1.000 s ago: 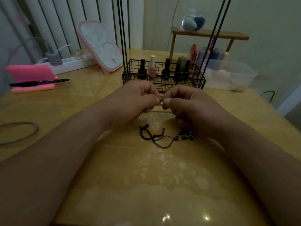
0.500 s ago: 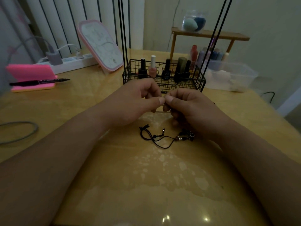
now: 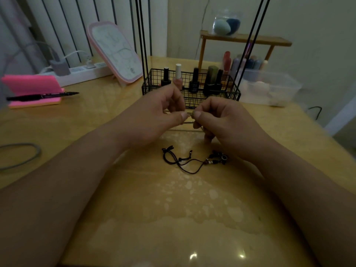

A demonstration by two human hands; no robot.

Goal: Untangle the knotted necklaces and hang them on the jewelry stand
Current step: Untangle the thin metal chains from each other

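Dim yellow tabletop: left hand and right hand each pinch a fine chain above a black cord necklace; a hard tug could tighten knots or snap the chain.

Desk: glossy yellow-tan top with pale patchy marks at its centre. Two small light reflections show near the front edge. Beyond the far left corner is a white panel with dark vertical stripes. Beyond the far right corner is a plain pale wall. A small wooden shelf stands at the far edge. Lighting is dim.
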